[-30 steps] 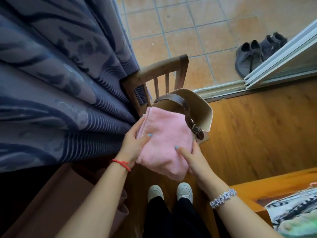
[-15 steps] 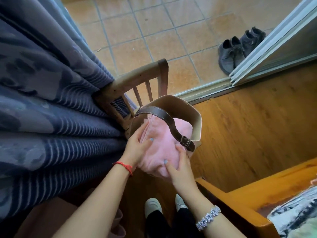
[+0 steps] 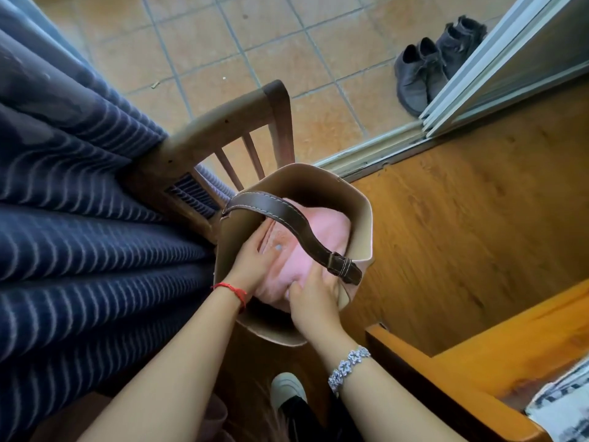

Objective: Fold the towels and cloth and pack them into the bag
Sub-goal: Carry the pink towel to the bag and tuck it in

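A: Where were the hands?
B: Left hand (image 3: 251, 260) pinched the pink towel (image 3: 322, 237) at its left edge; right hand (image 3: 314, 295) gripped its near fold, towel half inside the bag (image 3: 365, 218).
A: Handling?
B: Likely light, soft, squashy; best held by folded edges.

The place was a home, a room opening onto a tiled balcony or patio. A heavy dark curtain (image 3: 79, 218) with pale stripes hung along the left edge, against a wooden chair (image 3: 223, 122). The wood floor (image 3: 462, 218) ended at the track of a sliding door (image 3: 510, 59). Beyond it lay terracotta tiles (image 3: 223, 43), where a pair of dark shoes (image 3: 427, 68) stood. In the lower right corner was a wooden frame (image 3: 478, 362) with patterned fabric (image 3: 564, 406) on it.
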